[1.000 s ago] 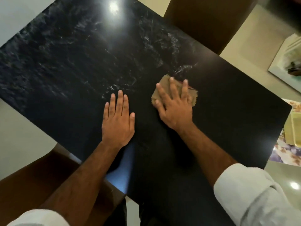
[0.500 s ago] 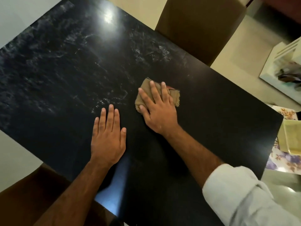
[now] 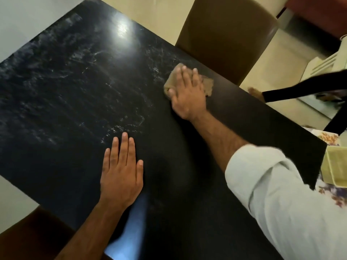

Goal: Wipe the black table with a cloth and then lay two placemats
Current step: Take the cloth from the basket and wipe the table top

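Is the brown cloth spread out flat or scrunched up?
Scrunched up: the cloth is a small lumpy wad peeking out from under the right hand pressing it.

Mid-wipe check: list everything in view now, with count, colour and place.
table: one, black, smeared, fills most of the view
cloth: one, tan, near table's far edge, under right hand
green mat: count unclear, yellow-green, on floral cloth past table's right corner
floral cloth: one, white with purple and orange flowers, right edge of view
far chair: one, brown, beyond table
near chair: one, brown, lower left
leg: one, black-clad, another person's, right of table
sleeve: one, white, right arm
left hand: flat on table, near side
right hand: pressing cloth, fingers straight
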